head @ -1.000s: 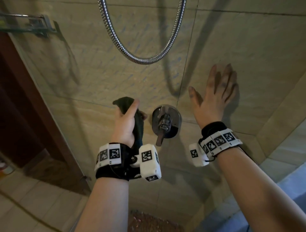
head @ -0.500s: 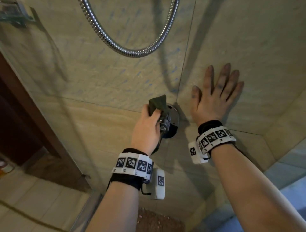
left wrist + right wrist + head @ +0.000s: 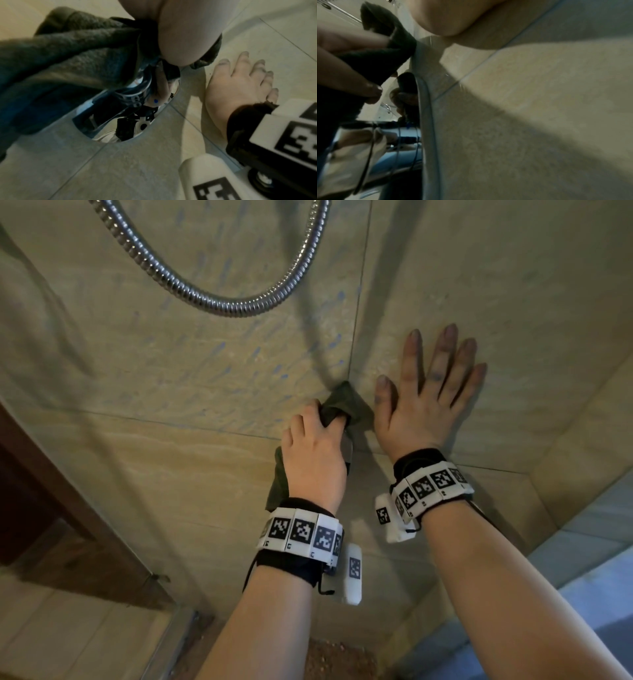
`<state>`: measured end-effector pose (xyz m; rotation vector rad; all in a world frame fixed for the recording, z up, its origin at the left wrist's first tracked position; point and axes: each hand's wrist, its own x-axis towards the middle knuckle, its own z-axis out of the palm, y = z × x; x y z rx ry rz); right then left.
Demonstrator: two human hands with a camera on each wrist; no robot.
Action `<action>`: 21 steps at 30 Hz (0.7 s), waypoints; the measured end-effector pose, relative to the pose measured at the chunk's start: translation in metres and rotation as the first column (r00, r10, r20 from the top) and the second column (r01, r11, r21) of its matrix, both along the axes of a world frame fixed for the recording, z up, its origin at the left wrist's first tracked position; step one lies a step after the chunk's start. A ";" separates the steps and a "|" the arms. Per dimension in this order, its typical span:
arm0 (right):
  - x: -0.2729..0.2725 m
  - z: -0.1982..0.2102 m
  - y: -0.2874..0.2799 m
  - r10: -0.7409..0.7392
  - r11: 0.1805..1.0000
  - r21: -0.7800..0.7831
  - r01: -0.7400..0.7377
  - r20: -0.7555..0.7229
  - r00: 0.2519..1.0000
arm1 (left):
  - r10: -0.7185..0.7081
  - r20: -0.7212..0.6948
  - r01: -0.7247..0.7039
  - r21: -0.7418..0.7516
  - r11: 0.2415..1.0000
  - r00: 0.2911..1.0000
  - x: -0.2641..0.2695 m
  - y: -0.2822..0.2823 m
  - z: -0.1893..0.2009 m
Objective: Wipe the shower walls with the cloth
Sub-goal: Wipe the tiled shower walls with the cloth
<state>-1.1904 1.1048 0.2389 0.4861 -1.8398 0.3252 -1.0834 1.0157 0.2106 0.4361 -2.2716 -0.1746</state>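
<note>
A dark green cloth is bunched in my left hand, which grips it and holds it over the chrome shower valve on the beige tiled wall. The left wrist view shows the cloth draped over the valve's round chrome plate. In the right wrist view the cloth meets the plate's rim. My right hand lies flat on the wall just right of the cloth, fingers spread and straight. The valve handle is hidden under the cloth and hand.
A chrome shower hose hangs in a loop above the hands. A dark wooden door frame and a glass panel edge stand at the left. A side wall meets the back wall at the right. Pebbled floor shows below.
My left hand has carried the cloth from left of the valve rightward onto it and now covers it. My right hand settled flat on the wall and stays there.
</note>
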 end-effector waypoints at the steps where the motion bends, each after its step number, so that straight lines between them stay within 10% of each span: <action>1: 0.000 0.000 0.000 -0.003 1.000 0.001 0.003 0.001 1.000 | 0.016 0.003 -0.016 0.004 1.000 1.000 0.000 -0.001 -0.001; 21: 0.002 -0.001 0.001 0.000 1.000 -0.002 0.001 0.026 1.000 | 0.081 -0.035 -0.081 0.013 0.997 0.996 -0.002 0.011 -0.001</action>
